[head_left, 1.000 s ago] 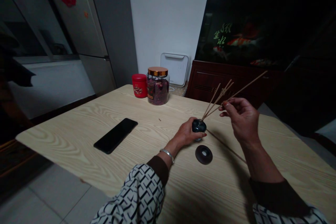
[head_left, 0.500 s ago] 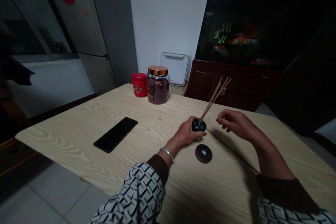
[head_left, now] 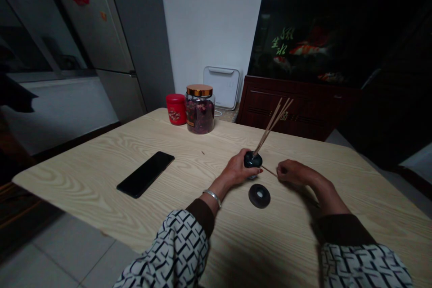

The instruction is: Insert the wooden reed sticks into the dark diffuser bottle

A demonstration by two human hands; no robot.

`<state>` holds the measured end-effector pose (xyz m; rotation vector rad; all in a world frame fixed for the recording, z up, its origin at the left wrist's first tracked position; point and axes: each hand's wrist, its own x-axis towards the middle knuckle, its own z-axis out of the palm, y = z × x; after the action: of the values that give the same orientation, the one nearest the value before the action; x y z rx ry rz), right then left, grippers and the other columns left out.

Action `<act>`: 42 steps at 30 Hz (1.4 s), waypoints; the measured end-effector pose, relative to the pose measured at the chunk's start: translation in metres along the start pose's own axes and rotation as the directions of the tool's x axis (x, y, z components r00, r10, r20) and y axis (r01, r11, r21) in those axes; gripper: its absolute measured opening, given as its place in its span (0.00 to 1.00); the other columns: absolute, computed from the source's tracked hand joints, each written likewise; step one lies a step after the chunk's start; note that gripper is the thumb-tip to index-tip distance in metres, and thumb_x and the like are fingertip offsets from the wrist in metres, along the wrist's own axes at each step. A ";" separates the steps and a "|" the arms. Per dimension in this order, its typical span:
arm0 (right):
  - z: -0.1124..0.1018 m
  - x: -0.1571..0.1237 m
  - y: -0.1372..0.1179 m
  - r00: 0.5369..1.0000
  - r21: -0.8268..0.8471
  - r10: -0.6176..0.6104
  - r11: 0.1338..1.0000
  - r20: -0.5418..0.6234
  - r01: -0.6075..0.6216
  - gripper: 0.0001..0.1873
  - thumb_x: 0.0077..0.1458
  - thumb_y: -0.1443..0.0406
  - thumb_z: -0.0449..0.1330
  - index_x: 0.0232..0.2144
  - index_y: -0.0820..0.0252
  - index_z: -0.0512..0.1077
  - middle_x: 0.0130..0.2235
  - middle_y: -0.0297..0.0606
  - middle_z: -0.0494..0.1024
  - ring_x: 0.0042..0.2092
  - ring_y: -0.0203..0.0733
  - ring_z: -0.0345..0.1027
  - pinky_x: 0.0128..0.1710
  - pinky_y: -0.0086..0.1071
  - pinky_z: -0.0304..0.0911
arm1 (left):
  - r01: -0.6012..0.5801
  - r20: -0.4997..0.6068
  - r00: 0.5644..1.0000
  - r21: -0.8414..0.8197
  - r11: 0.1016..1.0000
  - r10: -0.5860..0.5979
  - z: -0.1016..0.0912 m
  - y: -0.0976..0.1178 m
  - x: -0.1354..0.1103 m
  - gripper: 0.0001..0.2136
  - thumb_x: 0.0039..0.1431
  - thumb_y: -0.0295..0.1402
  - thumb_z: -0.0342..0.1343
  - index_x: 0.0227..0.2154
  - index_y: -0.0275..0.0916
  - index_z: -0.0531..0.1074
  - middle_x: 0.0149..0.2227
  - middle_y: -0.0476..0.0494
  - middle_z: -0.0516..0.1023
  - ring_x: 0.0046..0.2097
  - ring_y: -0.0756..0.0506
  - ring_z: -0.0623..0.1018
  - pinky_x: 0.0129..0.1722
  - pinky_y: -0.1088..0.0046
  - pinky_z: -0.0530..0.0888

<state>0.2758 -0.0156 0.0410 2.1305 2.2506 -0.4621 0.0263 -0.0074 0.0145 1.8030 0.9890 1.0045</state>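
My left hand [head_left: 237,168] is wrapped round a small dark bottle [head_left: 252,159] standing on the wooden table [head_left: 101,166]. Several thin reed sticks [head_left: 274,119] stand in the bottle's neck and lean up to the right. My right hand [head_left: 293,172] rests low on the table just right of the bottle, its fingers pinched on one more thin stick [head_left: 269,171] that lies flat there. A dark round lid with a pale centre [head_left: 259,195] lies on the table in front of the bottle, between my two hands.
A black phone [head_left: 146,173] lies on the table's left half. A red tin [head_left: 176,109] and a glass jar with a copper lid [head_left: 200,108] stand at the far edge. Beyond are a grey fridge [head_left: 111,31], a white appliance [head_left: 221,82], a dark cabinet [head_left: 297,103] and an aquarium [head_left: 320,31].
My right hand let go of the sticks it held above the bottle, dropped to the table and pinched the lone stick lying there. The left hand stayed on the bottle.
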 end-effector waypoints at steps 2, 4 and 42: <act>0.002 0.002 -0.001 1.000 0.004 -0.012 1.000 0.020 0.012 0.04 0.48 0.67 0.62 0.28 0.59 0.77 0.34 0.41 0.81 0.34 0.39 0.71 0.32 0.29 0.58 | 0.003 -0.002 1.000 -0.005 1.000 -0.003 0.000 0.001 -0.001 0.30 0.44 0.41 0.70 0.51 0.39 0.69 0.42 0.42 0.77 0.45 0.40 0.76 0.50 0.58 0.74; 0.003 0.005 -0.003 1.000 0.007 -0.022 1.000 0.021 0.022 0.05 0.47 0.68 0.62 0.30 0.59 0.76 0.35 0.41 0.80 0.35 0.40 0.71 0.33 0.29 0.58 | -0.002 -0.003 1.000 -0.010 1.000 0.002 0.000 0.001 -0.001 0.30 0.44 0.41 0.70 0.51 0.40 0.69 0.42 0.42 0.77 0.44 0.41 0.76 0.50 0.59 0.74; -0.032 -0.023 -0.092 0.681 0.589 0.082 0.585 -0.728 0.558 0.12 0.55 0.57 0.64 0.36 0.59 0.75 0.34 0.37 0.77 0.33 0.38 0.71 0.26 0.29 0.67 | -0.010 0.001 1.000 0.017 1.000 0.010 0.000 -0.004 0.000 0.31 0.45 0.44 0.70 0.51 0.40 0.68 0.42 0.43 0.77 0.43 0.42 0.76 0.46 0.64 0.74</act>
<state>0.1937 -0.0335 0.0957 2.6865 3.3198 -0.9502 0.0258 -0.0063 0.0108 1.8238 0.9919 1.0039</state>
